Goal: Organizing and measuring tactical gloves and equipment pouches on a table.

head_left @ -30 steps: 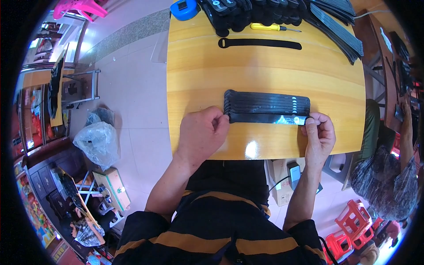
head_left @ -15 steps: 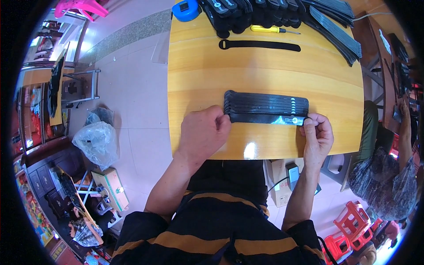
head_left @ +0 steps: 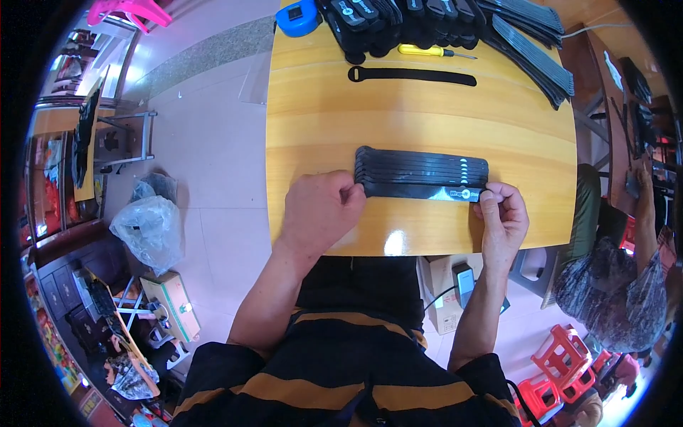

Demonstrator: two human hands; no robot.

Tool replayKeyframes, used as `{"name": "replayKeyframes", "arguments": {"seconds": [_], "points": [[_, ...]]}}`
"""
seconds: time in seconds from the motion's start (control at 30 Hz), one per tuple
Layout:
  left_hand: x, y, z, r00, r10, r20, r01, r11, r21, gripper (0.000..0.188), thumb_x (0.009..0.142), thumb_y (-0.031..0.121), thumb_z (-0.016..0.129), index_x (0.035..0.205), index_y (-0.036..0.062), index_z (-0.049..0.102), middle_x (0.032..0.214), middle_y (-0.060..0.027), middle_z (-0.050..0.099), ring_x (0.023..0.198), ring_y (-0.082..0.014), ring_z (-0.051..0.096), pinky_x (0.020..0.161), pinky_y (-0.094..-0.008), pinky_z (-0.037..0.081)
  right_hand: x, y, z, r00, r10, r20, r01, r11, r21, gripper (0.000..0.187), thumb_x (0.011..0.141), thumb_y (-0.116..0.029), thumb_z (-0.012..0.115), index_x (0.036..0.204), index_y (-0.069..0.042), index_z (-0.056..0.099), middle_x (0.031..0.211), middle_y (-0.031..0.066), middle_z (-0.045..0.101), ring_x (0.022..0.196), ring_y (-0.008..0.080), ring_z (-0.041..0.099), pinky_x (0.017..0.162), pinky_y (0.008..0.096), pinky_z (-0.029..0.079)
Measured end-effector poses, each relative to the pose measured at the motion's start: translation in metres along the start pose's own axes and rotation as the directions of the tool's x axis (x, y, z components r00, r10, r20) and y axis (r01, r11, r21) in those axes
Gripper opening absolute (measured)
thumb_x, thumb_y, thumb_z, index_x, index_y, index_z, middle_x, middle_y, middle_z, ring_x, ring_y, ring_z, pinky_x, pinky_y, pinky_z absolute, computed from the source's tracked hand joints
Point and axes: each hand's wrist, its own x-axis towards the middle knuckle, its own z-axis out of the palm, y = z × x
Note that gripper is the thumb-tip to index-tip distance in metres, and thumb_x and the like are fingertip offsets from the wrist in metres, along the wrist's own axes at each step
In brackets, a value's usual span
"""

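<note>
Several flat black straps [head_left: 420,169] lie overlapped like a fan on the wooden table, each showing a pale mark near its right end. The nearest strap [head_left: 405,191] carries a glossy printed label at its right end. My left hand [head_left: 320,213] is closed at the strap's left end, its fingertips pinching there and partly hidden by the hand itself. At the other end, my right hand [head_left: 504,210] pinches the labelled corner between thumb and fingers. Farther back, a single black strap with a slotted round end [head_left: 413,76] lies flat.
Bundled black straps [head_left: 363,25] line the table's far edge, with more fanned straps [head_left: 537,60] at the far right. A yellow-handled screwdriver [head_left: 423,50] and a blue tape measure [head_left: 299,18] lie there too. Another person [head_left: 612,292] sits to the right, beside red stools [head_left: 562,359].
The whole view has shifted slightly, so the table sits a little farther left. Both hands keep their hold at the strap's ends.
</note>
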Motion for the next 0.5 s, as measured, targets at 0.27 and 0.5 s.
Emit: {"name": "replayKeyframes", "arguments": {"seconds": [0.27,0.5], "points": [[-0.0003,0.0022,-0.0022,0.999,-0.047,0.024,0.047,0.999,-0.02,0.021,0.083,0.019,0.069,0.069,0.0038,0.065,0.064,-0.0159,0.064,0.06,-0.0372,0.063,0.058,-0.044,0.05,0.0012,-0.0057,-0.0005,1.0,0.02,0.023,-0.017,0.991,-0.13,0.008,0.096,-0.001,0.068,0.104,-0.001,0.067,0.08,-0.0041,0.062,0.068,0.0021,0.053,0.061,0.0175,0.044],[0.0006,0.0021,-0.0007,1.0,-0.02,0.01,0.02,1.0,-0.009,0.022,0.084,0.018,0.069,0.068,0.0034,0.064,0.063,-0.0158,0.063,0.059,-0.0361,0.063,0.057,-0.0424,0.049,0.0016,-0.005,0.0001,1.0,-0.017,0.013,0.019,0.985,-0.174,0.006,0.096,-0.001,0.068,0.102,0.0,0.068,0.08,-0.0047,0.063,0.068,0.0012,0.052,0.062,0.0173,0.043]]}}
